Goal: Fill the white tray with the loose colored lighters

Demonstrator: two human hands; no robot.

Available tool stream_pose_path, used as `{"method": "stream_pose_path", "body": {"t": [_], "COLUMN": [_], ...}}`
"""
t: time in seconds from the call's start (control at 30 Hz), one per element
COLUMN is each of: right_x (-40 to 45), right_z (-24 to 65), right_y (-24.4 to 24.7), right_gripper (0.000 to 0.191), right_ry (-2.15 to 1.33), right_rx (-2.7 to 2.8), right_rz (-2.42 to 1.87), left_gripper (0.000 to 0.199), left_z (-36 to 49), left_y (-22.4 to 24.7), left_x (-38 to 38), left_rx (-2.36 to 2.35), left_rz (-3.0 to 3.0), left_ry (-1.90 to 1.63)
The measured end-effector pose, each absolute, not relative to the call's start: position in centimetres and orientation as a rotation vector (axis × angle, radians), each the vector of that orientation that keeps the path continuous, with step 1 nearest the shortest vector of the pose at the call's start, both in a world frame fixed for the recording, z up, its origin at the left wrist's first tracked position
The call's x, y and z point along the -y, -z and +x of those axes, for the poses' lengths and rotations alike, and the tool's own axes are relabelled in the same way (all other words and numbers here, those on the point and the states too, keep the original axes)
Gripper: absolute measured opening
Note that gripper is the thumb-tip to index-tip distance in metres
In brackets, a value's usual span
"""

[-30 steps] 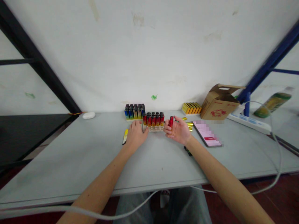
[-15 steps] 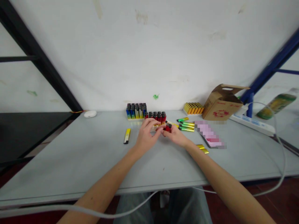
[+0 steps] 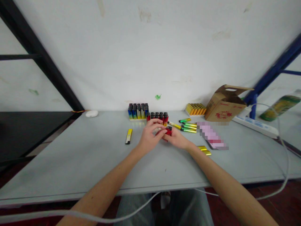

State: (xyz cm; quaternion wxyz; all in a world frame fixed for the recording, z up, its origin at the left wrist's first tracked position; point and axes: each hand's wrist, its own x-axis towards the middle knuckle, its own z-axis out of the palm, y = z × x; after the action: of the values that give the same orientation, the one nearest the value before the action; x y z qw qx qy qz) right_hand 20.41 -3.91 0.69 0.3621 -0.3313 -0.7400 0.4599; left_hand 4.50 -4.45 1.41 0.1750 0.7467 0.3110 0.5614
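Observation:
A red lighter with a black top (image 3: 169, 129) is upright in my right hand (image 3: 179, 138), whose fingers are closed round it. My left hand (image 3: 151, 135) meets it from the other side, thumb and fingertips pinched at the red body; part of that grip is hidden. Just behind my hands stands a block of red lighters (image 3: 162, 116), its front partly covered by my left fingers. To its left is a block of blue and yellow lighters (image 3: 138, 111). A single yellow lighter (image 3: 128, 136) lies left of my left hand.
Green and yellow lighters (image 3: 189, 128) lie right of my hands, near a pixelated pink phone-like object (image 3: 211, 135). Yellow pieces (image 3: 204, 150) lie by my right forearm. Farther back are orange lighters (image 3: 196, 109), a cardboard box (image 3: 223, 106), a power strip (image 3: 257, 125) and a white case (image 3: 91, 113).
The red lighter has turned more upright between my hands, and my right fingers have shifted round it. A yellow lighter behind my right hand shows more fully. The view has shifted slightly.

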Motion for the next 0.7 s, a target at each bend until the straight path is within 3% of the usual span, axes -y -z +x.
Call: {"method": "stream_pose_path", "body": {"t": [0.7], "right_x": [3.76], "right_z": [20.47], "right_y": [-0.09], "right_gripper": [0.04], "right_ry": [-1.21], "right_rx": [1.948], "right_rz": [-0.844], "left_gripper": [0.007], "left_z": [5.03], "left_y": [-1.63], "left_x": [4.71], "left_rx": [-0.903], "left_rz": [2.014], "left_ry": [-1.588]}}
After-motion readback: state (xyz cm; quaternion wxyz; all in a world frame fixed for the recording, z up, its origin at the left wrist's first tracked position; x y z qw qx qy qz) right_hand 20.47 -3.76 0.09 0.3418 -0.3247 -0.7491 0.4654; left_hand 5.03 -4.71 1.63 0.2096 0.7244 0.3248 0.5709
